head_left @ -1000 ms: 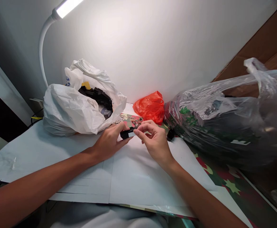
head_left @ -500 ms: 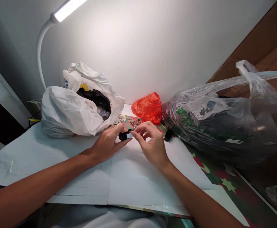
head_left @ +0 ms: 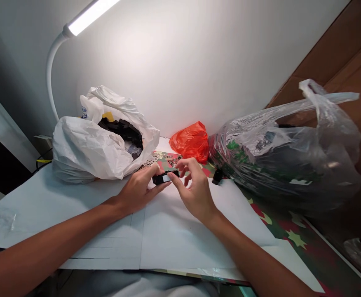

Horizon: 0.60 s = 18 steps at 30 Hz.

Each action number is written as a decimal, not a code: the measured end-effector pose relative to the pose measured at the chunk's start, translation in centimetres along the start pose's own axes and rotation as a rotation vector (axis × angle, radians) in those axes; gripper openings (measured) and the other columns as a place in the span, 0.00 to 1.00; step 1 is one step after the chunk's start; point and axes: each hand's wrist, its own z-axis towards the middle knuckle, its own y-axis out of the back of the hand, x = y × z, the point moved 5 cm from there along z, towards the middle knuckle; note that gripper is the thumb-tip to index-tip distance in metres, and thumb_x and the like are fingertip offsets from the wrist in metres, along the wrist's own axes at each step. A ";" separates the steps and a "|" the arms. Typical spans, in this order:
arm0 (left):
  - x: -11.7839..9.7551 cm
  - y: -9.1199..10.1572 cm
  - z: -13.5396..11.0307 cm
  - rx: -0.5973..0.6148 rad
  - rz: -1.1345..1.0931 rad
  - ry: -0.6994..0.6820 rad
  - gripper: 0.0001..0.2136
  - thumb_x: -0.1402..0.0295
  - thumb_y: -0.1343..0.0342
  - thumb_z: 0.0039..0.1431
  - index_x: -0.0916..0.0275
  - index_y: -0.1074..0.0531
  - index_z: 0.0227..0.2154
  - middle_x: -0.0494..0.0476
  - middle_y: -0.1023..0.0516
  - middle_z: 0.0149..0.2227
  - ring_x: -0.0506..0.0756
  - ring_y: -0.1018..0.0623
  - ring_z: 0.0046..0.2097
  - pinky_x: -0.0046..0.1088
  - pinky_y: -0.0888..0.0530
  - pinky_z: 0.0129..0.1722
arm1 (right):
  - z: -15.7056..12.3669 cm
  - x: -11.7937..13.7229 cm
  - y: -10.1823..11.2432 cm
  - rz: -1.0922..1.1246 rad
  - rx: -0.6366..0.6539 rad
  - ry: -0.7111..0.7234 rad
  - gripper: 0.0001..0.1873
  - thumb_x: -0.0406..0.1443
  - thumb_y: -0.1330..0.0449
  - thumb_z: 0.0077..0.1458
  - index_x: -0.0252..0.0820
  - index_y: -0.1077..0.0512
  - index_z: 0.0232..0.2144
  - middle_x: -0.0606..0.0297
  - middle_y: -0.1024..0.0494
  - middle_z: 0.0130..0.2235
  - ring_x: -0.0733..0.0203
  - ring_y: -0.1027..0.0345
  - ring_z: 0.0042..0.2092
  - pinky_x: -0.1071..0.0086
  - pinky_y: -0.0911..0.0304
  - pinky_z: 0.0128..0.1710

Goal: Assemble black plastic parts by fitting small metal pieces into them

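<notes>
A small black oblong plastic piece [head_left: 158, 179] with a pale, shiny patch on its front is held above the paper-covered table. My left hand [head_left: 140, 185] is closed on its left end, thumb below and fingers above. At the other end, my right hand [head_left: 195, 185] has its thumb against the front and its index finger at the top right edge, the other fingers curled. Behind the hands lie several tiny metal bits [head_left: 174, 161]. Another small black piece [head_left: 217, 176] rests just right of my right hand.
A white plastic bag [head_left: 87, 148] with black parts inside stands at the left. Near the wall sits an orange-red bag [head_left: 191, 140]. A large clear bag [head_left: 291, 161] fills the right side. White sheets [head_left: 180, 243] cover the patterned tabletop, and a lamp [head_left: 90, 16] shines above.
The view has shifted slightly. More of the black piece shows between my hands, and my right thumb and fingers have spread a little around its right end.
</notes>
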 end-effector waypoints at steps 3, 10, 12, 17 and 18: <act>0.0 0.1 -0.1 -0.005 -0.040 -0.026 0.09 0.61 0.38 0.70 0.59 0.31 0.40 0.52 0.19 0.36 0.50 0.22 0.33 0.25 0.28 0.32 | 0.4 -0.7 -0.2 0.083 0.074 -0.116 0.17 0.51 0.37 0.65 0.46 0.29 0.44 0.62 0.23 0.44 0.59 0.29 0.38 0.66 0.35 0.33; -0.2 1.0 0.2 -0.066 -0.124 0.054 0.08 0.67 0.40 0.69 0.57 0.30 0.48 0.47 0.24 0.32 0.48 0.27 0.29 0.22 0.28 0.30 | 2.5 -4.6 1.4 -0.061 0.092 -0.179 0.25 0.54 0.50 0.71 0.45 0.27 0.33 0.65 0.22 0.30 0.57 0.28 0.32 0.65 0.35 0.35; -0.1 1.3 0.3 -0.092 -0.138 0.101 0.10 0.67 0.40 0.69 0.56 0.30 0.50 0.45 0.27 0.30 0.47 0.30 0.28 0.21 0.29 0.29 | 3.0 -6.1 2.1 -0.169 0.054 -0.194 0.18 0.48 0.46 0.69 0.45 0.27 0.33 0.64 0.21 0.30 0.57 0.27 0.31 0.65 0.37 0.34; 0.2 1.5 0.3 -0.127 -0.211 0.139 0.10 0.68 0.42 0.70 0.55 0.30 0.51 0.51 0.22 0.40 0.46 0.25 0.30 0.19 0.26 0.28 | 3.2 -7.6 2.1 -0.276 0.073 -0.153 0.08 0.37 0.42 0.66 0.45 0.23 0.36 0.63 0.17 0.34 0.55 0.24 0.34 0.64 0.36 0.38; 0.2 1.5 0.4 -0.124 -0.225 0.128 0.09 0.68 0.43 0.71 0.54 0.29 0.52 0.52 0.21 0.44 0.46 0.24 0.31 0.19 0.25 0.29 | 3.1 -7.6 1.8 -0.295 0.092 -0.135 0.08 0.35 0.42 0.66 0.45 0.22 0.38 0.62 0.16 0.35 0.54 0.24 0.37 0.63 0.35 0.40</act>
